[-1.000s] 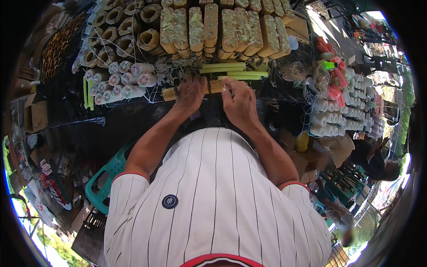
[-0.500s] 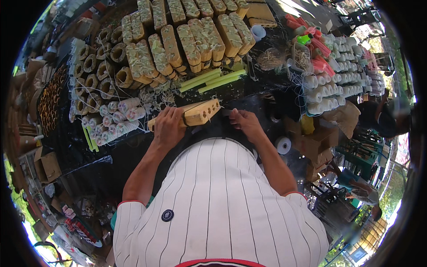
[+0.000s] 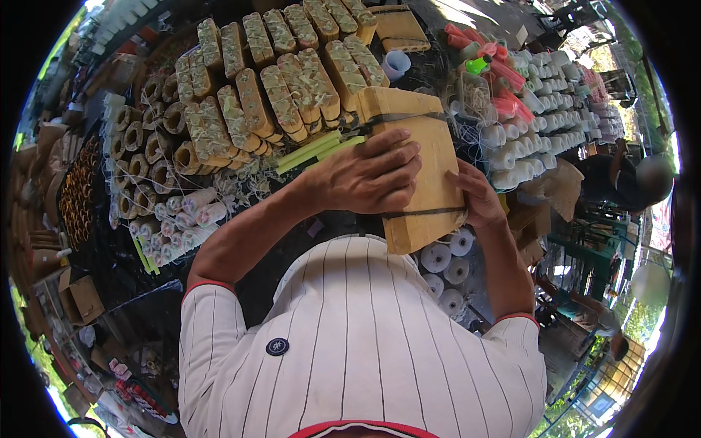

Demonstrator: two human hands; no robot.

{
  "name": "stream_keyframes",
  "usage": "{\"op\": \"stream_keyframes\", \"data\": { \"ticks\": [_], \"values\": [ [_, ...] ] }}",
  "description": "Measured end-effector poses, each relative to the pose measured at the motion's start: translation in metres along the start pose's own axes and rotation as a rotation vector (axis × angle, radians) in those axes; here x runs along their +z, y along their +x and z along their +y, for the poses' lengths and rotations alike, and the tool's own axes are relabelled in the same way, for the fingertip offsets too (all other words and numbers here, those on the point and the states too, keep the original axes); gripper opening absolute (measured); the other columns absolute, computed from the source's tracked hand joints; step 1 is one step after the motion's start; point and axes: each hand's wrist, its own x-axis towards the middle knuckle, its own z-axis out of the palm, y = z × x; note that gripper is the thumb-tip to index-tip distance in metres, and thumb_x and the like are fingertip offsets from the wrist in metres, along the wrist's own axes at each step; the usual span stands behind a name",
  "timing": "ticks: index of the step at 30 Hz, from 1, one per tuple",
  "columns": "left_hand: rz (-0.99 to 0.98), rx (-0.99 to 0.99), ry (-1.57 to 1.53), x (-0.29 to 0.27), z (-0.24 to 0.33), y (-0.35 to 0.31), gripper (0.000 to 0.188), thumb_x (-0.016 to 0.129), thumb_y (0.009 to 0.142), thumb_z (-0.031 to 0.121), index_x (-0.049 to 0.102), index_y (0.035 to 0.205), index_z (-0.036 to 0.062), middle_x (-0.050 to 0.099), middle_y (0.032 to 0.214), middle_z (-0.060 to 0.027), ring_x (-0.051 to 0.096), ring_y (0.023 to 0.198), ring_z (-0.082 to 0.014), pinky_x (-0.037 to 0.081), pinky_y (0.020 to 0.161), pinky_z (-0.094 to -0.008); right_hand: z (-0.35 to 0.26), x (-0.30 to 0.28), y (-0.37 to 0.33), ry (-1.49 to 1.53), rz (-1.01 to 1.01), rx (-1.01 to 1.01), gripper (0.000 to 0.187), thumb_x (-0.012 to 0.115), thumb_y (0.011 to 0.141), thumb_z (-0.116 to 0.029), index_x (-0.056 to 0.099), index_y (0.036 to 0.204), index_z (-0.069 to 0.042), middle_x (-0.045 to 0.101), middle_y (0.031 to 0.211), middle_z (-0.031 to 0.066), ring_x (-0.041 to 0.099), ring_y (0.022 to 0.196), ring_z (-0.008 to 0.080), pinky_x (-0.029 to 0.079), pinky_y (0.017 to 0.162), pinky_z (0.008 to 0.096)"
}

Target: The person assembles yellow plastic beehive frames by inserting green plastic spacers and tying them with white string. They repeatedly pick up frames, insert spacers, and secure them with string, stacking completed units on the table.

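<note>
A large tan block [image 3: 436, 169] with dark bands around it is raised close in front of me, its broad face tilted toward me. My left hand [image 3: 376, 175] lies against that face, its fingers curled in near the block's left side. At the right edge, my right hand [image 3: 480, 196] grips the block with its thumb showing; some of its fingers are hidden. Beyond the left hand, yellow-green strips [image 3: 310, 151] rest on the dark table. Rows of tan blocks topped with flaky greenish bits [image 3: 281, 91] stand behind them.
Hollow tan tubes [image 3: 137, 146] and white rolled bundles [image 3: 197, 198] are stacked at left. A pale blue cup [image 3: 396, 64] stands behind the held block. White spools [image 3: 454, 269] sit low at right, with white rolls [image 3: 515, 157] farther off. Another person [image 3: 610, 175] is at far right.
The block has been lifted, brought closer and swung from the left to the right, turning its broad face toward me. My right hand, formerly apart from it, now grips its right edge.
</note>
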Motion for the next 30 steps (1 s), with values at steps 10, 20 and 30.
{"op": "stream_keyframes", "data": {
  "ticks": [10,20,30],
  "values": [
    [-0.134,-0.347,0.104,0.021,-0.046,-0.026,0.031,0.075,0.088,0.002,0.059,0.113,0.0038,0.064,0.112,-0.0127,0.067,0.109,-0.0302,0.057,0.104,-0.0523,-0.067,-0.078,0.090,-0.308,0.162,-0.205,0.053,0.072,0.103,-0.028,0.058,0.143,0.003,0.071,0.126,0.0097,0.068,0.113,0.0151,0.054,0.098,0.0304],
    [-0.614,-1.626,-0.006,0.069,0.100,-0.136,0.038,0.080,0.084,0.014,0.068,0.118,0.0031,0.070,0.115,-0.0207,0.067,0.108,-0.0418,0.055,0.095,-0.0497,-0.220,-0.212,0.295,-0.330,0.263,-0.227,0.060,0.073,0.101,-0.043,0.062,0.139,0.002,0.071,0.127,0.0103,0.070,0.112,0.0188,0.057,0.095,0.0355],
    [-0.378,-2.518,-0.078,0.082,0.228,-0.156,0.046,0.088,0.079,0.017,0.069,0.118,0.0020,0.073,0.107,-0.0204,0.074,0.100,-0.0375,0.058,0.087,-0.0448,-0.215,-0.257,0.501,-0.491,0.119,-0.108,0.064,0.084,0.092,-0.045,0.067,0.130,0.004,0.073,0.117,0.0114,0.072,0.099,0.0210,0.059,0.089,0.0376]
  ]
}}
